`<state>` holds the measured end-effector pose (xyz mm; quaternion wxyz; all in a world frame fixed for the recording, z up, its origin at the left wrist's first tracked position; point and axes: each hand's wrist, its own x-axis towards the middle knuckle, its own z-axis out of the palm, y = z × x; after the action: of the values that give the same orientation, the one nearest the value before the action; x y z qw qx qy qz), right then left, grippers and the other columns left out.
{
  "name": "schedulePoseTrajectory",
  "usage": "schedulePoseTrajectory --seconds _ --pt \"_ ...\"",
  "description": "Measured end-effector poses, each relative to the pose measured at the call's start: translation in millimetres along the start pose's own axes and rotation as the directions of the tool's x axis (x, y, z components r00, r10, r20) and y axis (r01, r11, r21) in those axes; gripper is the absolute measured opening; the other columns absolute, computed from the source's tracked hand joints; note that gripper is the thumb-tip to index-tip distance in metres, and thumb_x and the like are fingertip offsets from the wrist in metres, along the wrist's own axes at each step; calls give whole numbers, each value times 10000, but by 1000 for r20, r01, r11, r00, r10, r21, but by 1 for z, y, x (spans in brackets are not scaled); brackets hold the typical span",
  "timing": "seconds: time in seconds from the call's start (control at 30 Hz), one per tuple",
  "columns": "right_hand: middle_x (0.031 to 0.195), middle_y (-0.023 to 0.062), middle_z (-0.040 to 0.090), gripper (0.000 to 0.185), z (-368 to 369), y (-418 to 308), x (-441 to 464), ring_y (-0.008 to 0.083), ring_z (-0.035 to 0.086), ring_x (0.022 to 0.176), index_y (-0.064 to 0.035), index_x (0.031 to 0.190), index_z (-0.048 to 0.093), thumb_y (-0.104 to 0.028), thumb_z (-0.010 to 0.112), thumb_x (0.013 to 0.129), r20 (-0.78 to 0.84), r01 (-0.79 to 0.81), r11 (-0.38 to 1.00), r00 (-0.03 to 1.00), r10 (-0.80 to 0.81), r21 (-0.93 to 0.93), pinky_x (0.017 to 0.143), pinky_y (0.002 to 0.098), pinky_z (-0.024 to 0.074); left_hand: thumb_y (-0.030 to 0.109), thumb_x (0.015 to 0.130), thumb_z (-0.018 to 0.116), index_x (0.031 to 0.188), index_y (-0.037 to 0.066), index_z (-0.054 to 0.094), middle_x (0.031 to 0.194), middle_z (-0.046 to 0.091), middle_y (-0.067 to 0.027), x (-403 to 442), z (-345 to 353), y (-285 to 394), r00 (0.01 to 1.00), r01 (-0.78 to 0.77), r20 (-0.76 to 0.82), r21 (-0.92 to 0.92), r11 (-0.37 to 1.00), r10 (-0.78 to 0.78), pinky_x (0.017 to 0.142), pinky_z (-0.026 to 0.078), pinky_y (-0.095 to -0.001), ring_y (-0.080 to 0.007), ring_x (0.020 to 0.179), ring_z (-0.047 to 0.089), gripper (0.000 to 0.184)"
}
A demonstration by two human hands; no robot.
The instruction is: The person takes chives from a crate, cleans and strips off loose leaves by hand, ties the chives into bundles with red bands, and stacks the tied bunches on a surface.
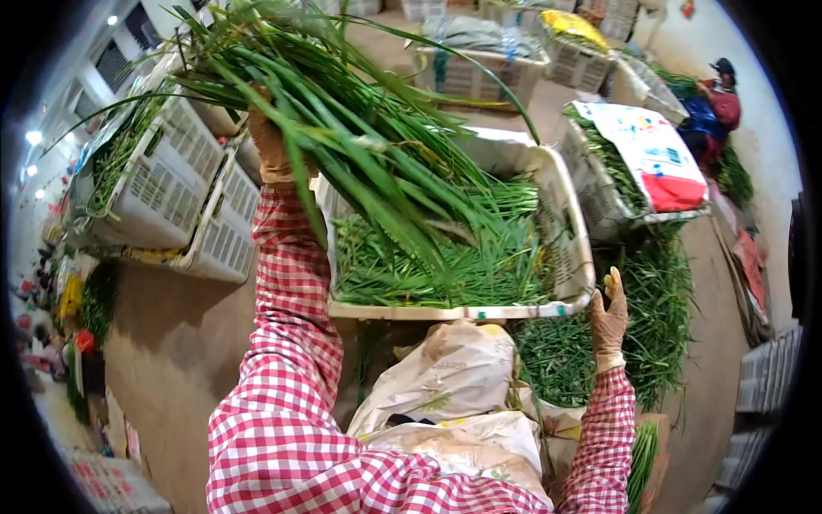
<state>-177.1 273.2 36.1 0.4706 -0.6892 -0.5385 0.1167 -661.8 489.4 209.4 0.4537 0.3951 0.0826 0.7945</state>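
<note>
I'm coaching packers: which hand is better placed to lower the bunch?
Probably the left hand: it grips the bunch, which hangs over the crate. The right hand is open near its corner.

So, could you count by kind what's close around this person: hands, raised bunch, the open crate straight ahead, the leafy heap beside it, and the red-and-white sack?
Hands: 2 (left hand, right hand)
Raised green bunch: 1
Open crate straight ahead: 1
Leafy heap: 1
Red-and-white sack: 1
Total: 6

Brownish floor point(163, 343) beneath pale walls point(766, 111), bright lamps point(33, 137) glowing left.
</note>
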Motion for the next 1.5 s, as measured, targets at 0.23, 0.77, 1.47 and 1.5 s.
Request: schedulePoseTrajectory --seconds 0.23,0.77,1.47,1.5 --pt "1166 120 604 407 -96 -168 25 190 548 1097 8 1202 569 -302 519 943 -194 217 947 966 -172 239 972 306 402 353 820 648 1084 102 577 1016 607 -53 -46 86 -52 966 255 129 -330 909 -224 792 500 -355 -190 929 595 371" --pt "1242 110 528 676 -87 57 -154 179 540 1079 -33 1365 374 -500 497 893 467 -561 550 825 317 618 943 312 436 445 843 583 1201 126 502 1117 562 -105 -335 167 -185 431 815 300 -535 224 -851 864 462 -436 -247 1011 562 487" --pt "974 63 660 352 -209 -156 -124 143 588 859 -32 1125 599 -193 649 816 -165 -269 889 961 221 -371 747 305 476 566 872 497 1356 159 404 1249 504 -172 -406 295 -212 321 789 614 -595 -156 -721 959 411 -543 -321 1120 520 639" --pt "977 88 662 355 -234 -156 -102 149 596 859 -29 1131 592 -220 627 834 -121 -190 820 982 148 -540 749 308 477 572 873 493 1363 160 399 1255 501 -175 -404 301 -213 338 787 636 -595 -162 -694 964 408 -548 -324 1125 517 647"
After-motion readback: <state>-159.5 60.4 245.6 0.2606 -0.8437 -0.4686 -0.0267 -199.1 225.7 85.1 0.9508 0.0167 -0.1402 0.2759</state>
